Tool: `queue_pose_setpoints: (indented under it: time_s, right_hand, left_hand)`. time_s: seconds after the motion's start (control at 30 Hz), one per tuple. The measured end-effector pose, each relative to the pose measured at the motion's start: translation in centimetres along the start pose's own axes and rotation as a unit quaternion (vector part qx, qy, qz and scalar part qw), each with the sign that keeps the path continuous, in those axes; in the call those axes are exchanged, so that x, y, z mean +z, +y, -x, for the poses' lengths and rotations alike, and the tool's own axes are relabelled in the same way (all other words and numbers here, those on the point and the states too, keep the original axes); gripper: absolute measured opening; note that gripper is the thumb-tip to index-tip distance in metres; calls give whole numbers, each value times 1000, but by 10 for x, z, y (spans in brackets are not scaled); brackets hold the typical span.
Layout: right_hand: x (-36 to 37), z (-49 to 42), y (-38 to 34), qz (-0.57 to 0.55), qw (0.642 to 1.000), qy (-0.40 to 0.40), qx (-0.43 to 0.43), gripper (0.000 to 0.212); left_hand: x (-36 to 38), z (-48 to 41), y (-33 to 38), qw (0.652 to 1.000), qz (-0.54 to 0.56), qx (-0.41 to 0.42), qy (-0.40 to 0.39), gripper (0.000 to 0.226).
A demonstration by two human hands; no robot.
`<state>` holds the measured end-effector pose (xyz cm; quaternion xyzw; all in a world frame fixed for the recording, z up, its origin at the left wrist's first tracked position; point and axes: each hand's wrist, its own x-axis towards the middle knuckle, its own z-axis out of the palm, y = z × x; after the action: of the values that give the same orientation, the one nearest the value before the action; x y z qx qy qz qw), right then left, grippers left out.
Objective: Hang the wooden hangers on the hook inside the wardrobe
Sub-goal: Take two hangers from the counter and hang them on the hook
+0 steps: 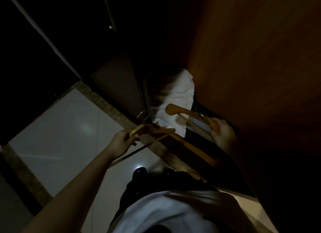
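Two wooden hangers, orange-brown in the dim light, were held low in front of the open wardrobe. One hanger (189, 113) lay on the right, its rounded end pointing left over a white cloth, its thin lower bar visible beneath. The other hanger (152, 128) sat nearer and to the left, tilted, its metal hook (142, 114) pointing away toward the dark interior.

2 wooden hangers (184, 112), 1 white cloth (175, 97), 2 hands (121, 142)

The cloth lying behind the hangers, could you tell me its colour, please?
White; the cloth shows in the head view.
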<state>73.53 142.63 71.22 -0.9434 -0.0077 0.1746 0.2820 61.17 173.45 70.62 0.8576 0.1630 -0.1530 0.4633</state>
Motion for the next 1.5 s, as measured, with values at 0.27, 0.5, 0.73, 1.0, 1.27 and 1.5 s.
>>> queue_pose_setpoints:
  time_s: [0.27,0.5,0.73,1.0,1.27,1.5]
  right_hand:
    - [-51,25,-52,26,990,138,-27,41]
    - [-92,64,-95,14,953,302,-31,39]
    - [-149,89,-124,-16,911,409,-49,43]
    - [-236,102,-149,-12,872,480,-95,45]
    - [-340,105,-171,-4,840,519,-161,40]
    - [-425,92,-200,-8,812,547,-204,53]
  left_hand:
    - [-54,-53,69,983,1,164,-86,13]
    - [-101,-57,141,941,31,320,-106,11]
    - [-133,-45,220,893,-14,436,-109,11]
    - [-155,-32,312,841,-24,534,-83,13]
    - [-171,-14,403,806,-9,590,-52,13]
    - [-184,-6,476,802,16,596,-39,14]
